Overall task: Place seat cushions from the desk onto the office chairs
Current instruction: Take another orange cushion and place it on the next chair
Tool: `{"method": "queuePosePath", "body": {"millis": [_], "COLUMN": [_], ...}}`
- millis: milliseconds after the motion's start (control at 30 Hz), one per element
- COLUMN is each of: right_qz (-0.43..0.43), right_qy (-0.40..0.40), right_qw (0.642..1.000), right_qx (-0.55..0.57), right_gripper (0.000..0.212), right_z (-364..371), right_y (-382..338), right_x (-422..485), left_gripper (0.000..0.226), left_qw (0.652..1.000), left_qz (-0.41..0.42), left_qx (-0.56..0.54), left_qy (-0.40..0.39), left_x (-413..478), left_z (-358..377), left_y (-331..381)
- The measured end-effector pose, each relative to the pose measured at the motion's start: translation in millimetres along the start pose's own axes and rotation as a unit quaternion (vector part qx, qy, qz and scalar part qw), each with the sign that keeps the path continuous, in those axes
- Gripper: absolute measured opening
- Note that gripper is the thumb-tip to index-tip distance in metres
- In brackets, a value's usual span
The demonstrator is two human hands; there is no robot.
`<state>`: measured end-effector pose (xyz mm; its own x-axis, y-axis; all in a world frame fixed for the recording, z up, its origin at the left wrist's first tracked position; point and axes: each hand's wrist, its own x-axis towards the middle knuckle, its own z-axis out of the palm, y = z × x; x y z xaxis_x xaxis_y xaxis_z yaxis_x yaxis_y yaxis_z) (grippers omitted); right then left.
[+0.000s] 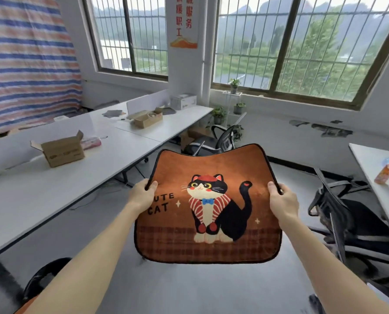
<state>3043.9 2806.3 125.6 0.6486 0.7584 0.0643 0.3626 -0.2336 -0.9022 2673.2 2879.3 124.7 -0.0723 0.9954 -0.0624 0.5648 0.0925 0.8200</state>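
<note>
Left hand and right hand each pinched a side edge of the cat-print cushion, holding it in mid-air over the floor.

In the head view the cushion was off the long desk but not yet on a seat. Neither the far chair nor the right-hand chair visibly bore one. Open floor lay between the desk edge and the right-hand chair.

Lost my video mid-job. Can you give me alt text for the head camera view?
The left hand and right hand grip an orange cat-print cushion by its side edges, up in the air. One office chair stands beyond it, a second chair at the right; the long desk on the left holds an open cardboard box.
</note>
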Motion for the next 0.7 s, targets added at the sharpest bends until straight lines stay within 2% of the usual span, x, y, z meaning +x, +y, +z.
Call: {"method": "queuePosePath", "body": {"millis": [33, 233, 467, 567, 700], "right_qz": [-0.003, -0.024, -0.022, 0.001, 0.015], "right_qy": [-0.015, -0.064, -0.136, -0.212, -0.337], "right_qw": [1.000, 0.998, 0.991, 0.977, 0.941], "right_qx": [-0.002, 0.006, 0.001, 0.010, -0.006], "right_gripper": [0.038, 0.033, 0.035, 0.034, 0.030], "right_z": [18, 87, 191, 240, 299], "right_y": [-10, -45, -66, -81, -114], "right_x": [40, 150, 260, 303, 363], "left_gripper": [0.040, 0.047, 0.038, 0.038, 0.029], "left_qw": [1.000, 0.996, 0.986, 0.979, 0.968], "left_qz": [-0.009, -0.064, -0.110, -0.132, -0.176], "left_qx": [-0.002, -0.025, -0.074, -0.093, -0.112], "left_qy": [0.018, 0.065, 0.104, 0.121, 0.137], "left_x": [33, 121, 238, 294, 372], "left_z": [9, 20, 36, 39, 34], "left_y": [9, 28, 11, -1, -24]}}
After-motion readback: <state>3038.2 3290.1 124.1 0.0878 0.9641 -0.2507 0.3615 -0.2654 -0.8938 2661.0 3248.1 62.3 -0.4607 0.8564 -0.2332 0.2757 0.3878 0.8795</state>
